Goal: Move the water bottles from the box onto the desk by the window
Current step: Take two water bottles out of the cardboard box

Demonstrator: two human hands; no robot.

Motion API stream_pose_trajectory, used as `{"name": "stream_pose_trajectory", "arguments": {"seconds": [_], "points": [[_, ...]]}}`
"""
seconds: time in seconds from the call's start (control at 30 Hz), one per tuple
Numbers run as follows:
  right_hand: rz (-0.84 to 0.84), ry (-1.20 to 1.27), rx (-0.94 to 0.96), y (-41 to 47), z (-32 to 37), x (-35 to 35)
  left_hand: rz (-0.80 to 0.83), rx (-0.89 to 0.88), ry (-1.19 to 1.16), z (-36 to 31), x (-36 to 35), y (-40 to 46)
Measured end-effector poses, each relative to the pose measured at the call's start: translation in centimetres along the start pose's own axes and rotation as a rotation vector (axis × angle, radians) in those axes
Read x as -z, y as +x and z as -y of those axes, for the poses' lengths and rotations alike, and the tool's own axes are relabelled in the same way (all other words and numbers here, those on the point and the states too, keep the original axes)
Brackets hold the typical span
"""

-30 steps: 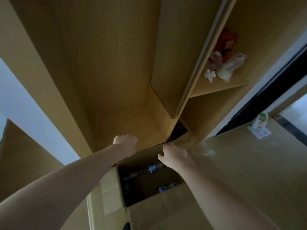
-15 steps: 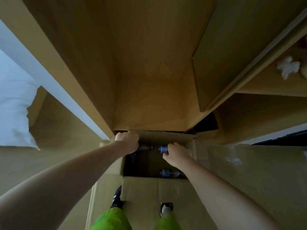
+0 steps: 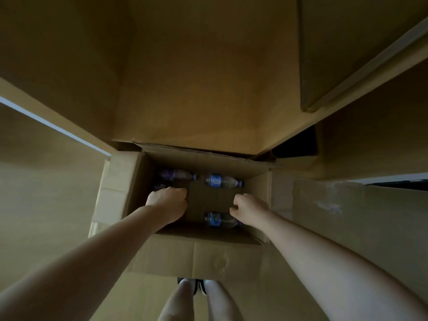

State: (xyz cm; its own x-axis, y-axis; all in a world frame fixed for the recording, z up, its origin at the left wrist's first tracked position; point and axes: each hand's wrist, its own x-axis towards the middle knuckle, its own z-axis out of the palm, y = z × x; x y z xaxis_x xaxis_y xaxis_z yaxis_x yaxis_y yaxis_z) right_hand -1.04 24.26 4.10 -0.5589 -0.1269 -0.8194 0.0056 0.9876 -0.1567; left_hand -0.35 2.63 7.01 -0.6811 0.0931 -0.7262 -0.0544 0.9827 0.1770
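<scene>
Both hands now reach inside box (image 3: pixel 162 258); three bottles (image 3: pixel 222 181) lie inside.

The open brown cardboard box (image 3: pixel 199 258) leaves a wide mouth, all four flaps folded outward. Inside, bare cardboard floor lies between clear plastic bottles with blue labels: two (image 3: pixel 222 181) (image 3: pixel 177 174) along the far wall, one (image 3: pixel 220 220) near the front. Both hands, left (image 3: pixel 167 201) and right (image 3: pixel 249 208), fill the middle. A tan wooden cabinet (image 3: pixel 185 89) rises just behind the box.

A home room: tall wooden wardrobe (image 3: pixel 208 77) and a cardboard box (image 3: pixel 196 258) on the floor.
</scene>
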Motion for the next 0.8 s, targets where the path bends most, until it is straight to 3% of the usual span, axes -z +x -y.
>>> {"name": "stream_pose_trajectory", "arguments": {"seconds": [0.43, 0.8], "points": [[0.248, 0.111, -0.06, 25.0, -5.6, -19.4, 0.223, 0.069, -0.134, 4.1, -20.7, 18.3], [0.321, -0.17, 0.007, 32.4, -9.8, -27.5, 0.18, 0.051, -0.249, 4.2, -25.9, 24.5]]}}
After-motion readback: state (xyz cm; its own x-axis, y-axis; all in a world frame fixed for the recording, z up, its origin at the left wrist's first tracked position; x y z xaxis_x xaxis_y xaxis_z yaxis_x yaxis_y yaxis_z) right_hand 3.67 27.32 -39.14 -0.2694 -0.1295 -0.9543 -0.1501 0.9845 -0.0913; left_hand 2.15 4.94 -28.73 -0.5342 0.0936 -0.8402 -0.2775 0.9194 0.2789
